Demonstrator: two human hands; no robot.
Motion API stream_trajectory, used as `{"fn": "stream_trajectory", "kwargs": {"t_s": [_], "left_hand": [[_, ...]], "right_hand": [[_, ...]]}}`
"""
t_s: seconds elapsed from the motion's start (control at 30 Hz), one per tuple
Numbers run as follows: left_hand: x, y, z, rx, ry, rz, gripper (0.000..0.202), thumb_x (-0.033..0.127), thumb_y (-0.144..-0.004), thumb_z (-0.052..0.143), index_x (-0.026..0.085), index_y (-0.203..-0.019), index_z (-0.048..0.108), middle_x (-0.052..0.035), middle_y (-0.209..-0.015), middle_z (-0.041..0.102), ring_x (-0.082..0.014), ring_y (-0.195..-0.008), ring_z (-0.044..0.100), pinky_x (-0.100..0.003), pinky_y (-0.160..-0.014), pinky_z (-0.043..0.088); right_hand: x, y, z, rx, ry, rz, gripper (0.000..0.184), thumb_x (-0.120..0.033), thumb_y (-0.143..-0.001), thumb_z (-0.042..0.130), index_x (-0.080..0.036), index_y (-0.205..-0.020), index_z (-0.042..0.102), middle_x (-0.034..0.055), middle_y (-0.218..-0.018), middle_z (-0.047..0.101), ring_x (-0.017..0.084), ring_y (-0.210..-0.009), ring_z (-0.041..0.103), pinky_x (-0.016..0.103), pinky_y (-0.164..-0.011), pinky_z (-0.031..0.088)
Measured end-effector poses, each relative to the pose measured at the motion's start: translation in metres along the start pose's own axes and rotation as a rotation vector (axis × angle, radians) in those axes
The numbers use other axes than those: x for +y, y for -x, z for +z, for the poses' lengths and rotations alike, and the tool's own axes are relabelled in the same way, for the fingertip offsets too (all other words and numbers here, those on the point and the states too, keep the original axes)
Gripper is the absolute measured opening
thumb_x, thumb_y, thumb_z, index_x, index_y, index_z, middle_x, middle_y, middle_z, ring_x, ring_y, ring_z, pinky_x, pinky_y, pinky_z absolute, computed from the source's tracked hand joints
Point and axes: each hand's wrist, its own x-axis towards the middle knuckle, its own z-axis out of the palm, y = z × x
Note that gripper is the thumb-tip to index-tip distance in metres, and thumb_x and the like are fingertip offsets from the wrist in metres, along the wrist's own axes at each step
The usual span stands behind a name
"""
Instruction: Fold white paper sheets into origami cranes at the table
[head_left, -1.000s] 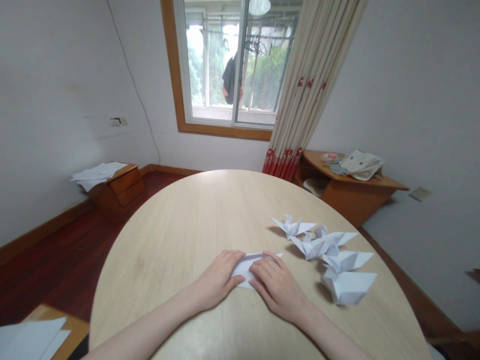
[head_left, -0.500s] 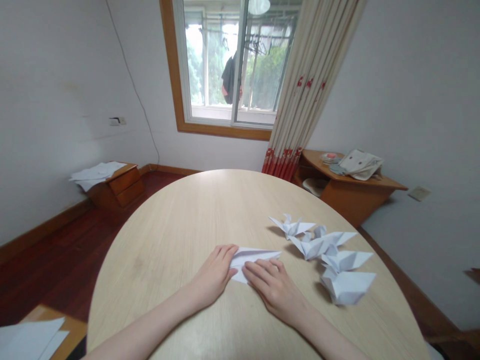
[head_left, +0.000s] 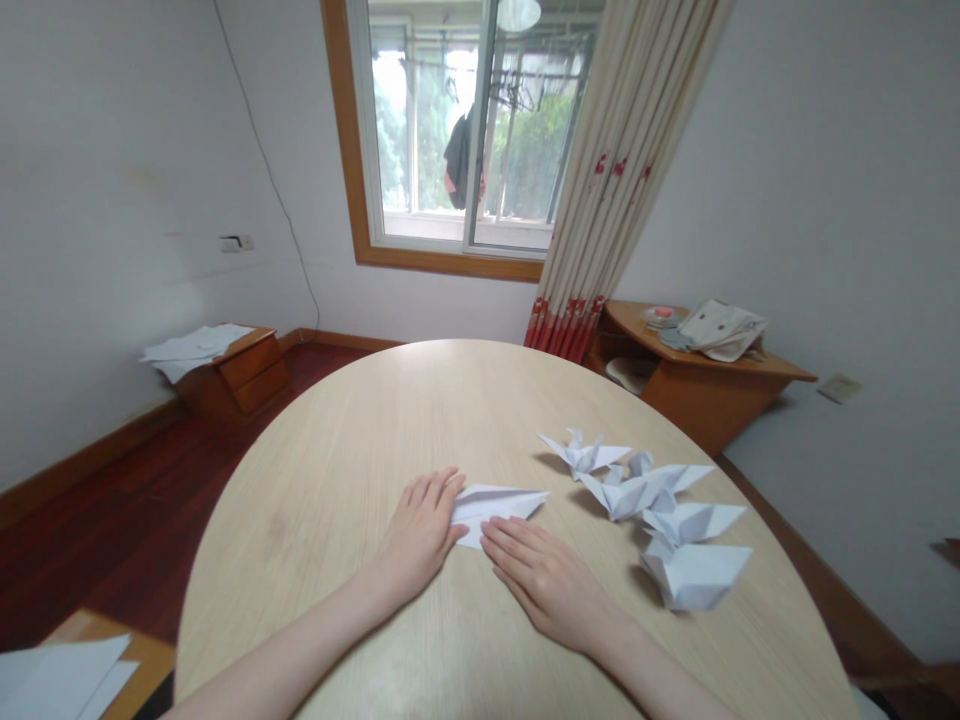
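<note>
A folded white sheet of paper (head_left: 499, 499) lies on the round wooden table, its pointed end to the right. My left hand (head_left: 427, 525) rests on the paper's left end, fingers stretched out and the thumb apart near the lower edge. Flat on the lower right part of the paper is my right hand (head_left: 541, 572), its fingers extended side by side. Both hands press down from above, and they cover part of the folds. To the right stand several folded paper cranes (head_left: 701, 575) in a slanting row.
The pale round table (head_left: 337, 430) fills the middle. Loose white sheets (head_left: 56, 675) lie on a surface at lower left. More papers cover a small cabinet (head_left: 259, 370). At right, a corner shelf (head_left: 772, 368) holds a cloth bag (head_left: 724, 330) beside the curtain (head_left: 630, 150).
The folded paper has shifted slightly left and away from me. My left hand has moved up and left with it. My right hand's fingers, earlier partly bent, now lie flatter.
</note>
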Motion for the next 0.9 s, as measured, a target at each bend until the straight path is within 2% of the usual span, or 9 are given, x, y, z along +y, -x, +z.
{"fn": "stream_trajectory", "kwargs": {"t_s": [0.13, 0.23, 0.3, 0.4, 0.5, 0.67, 0.9], "left_hand": [[0.013, 0.001, -0.013, 0.012, 0.045, 0.097, 0.036, 0.013, -0.091, 0.041, 0.018, -0.125, 0.048, -0.0128, -0.125, 0.056, -0.0283, -0.115, 0.051, -0.047, -0.097, 0.043], [0.02, 0.003, -0.019, -0.085, 0.068, 0.193, 0.03, 0.007, -0.086, 0.038, 0.018, -0.106, 0.059, -0.0104, -0.109, 0.063, -0.0246, -0.101, 0.058, -0.039, -0.088, 0.05], [0.021, 0.004, -0.018, -0.154, 0.065, 0.209, 0.028, 0.007, -0.085, 0.039, 0.017, -0.099, 0.061, -0.0093, -0.104, 0.065, -0.0236, -0.097, 0.06, -0.037, -0.086, 0.051], [0.02, 0.004, -0.015, -0.227, 0.049, 0.195, 0.032, 0.006, -0.083, 0.041, 0.016, -0.104, 0.062, -0.0093, -0.107, 0.067, -0.0239, -0.101, 0.061, -0.037, -0.09, 0.051], [0.018, 0.006, -0.011, -0.274, 0.022, 0.214, 0.037, 0.007, -0.084, 0.041, 0.015, -0.115, 0.061, -0.0113, -0.118, 0.066, -0.0253, -0.109, 0.06, -0.039, -0.095, 0.05], [0.016, 0.013, -0.006, -0.306, 0.029, 0.19, 0.041, 0.017, -0.09, 0.042, 0.012, -0.13, 0.053, -0.0151, -0.137, 0.054, -0.0274, -0.127, 0.05, -0.042, -0.103, 0.044], [0.022, 0.012, -0.011, -0.429, 0.03, 0.151, 0.045, 0.018, -0.091, 0.043, 0.009, -0.135, 0.048, -0.017, -0.144, 0.044, -0.0285, -0.135, 0.04, -0.047, -0.108, 0.037]], "right_hand": [[0.001, 0.001, 0.0, -0.029, -0.027, 0.032, 0.04, -0.014, -0.094, 0.046, -0.017, -0.134, 0.053, 0.0109, -0.132, 0.06, 0.024, -0.123, 0.055, 0.043, -0.101, 0.049], [0.001, 0.0, -0.001, -0.067, -0.046, 0.065, 0.042, -0.015, -0.094, 0.047, -0.017, -0.136, 0.051, 0.0117, -0.134, 0.058, 0.025, -0.125, 0.052, 0.044, -0.101, 0.049], [0.002, 0.0, -0.002, -0.094, -0.059, 0.079, 0.043, -0.015, -0.094, 0.048, -0.016, -0.136, 0.051, 0.0124, -0.135, 0.056, 0.026, -0.127, 0.051, 0.045, -0.102, 0.048], [0.002, -0.001, -0.003, -0.112, -0.086, 0.095, 0.043, -0.015, -0.094, 0.047, -0.016, -0.136, 0.051, 0.0129, -0.136, 0.055, 0.026, -0.128, 0.05, 0.045, -0.103, 0.047], [0.003, -0.001, -0.003, -0.116, -0.125, 0.108, 0.043, -0.016, -0.094, 0.047, -0.017, -0.137, 0.05, 0.0119, -0.137, 0.054, 0.024, -0.129, 0.048, 0.044, -0.105, 0.045], [0.003, 0.001, -0.002, -0.14, -0.141, 0.139, 0.044, -0.017, -0.095, 0.047, -0.018, -0.139, 0.047, 0.0109, -0.141, 0.05, 0.024, -0.133, 0.043, 0.043, -0.107, 0.042], [0.001, 0.001, -0.003, -0.204, -0.072, 0.189, 0.041, -0.02, -0.096, 0.046, -0.014, -0.136, 0.051, 0.0121, -0.143, 0.046, 0.029, -0.135, 0.039, 0.047, -0.105, 0.045]]}}
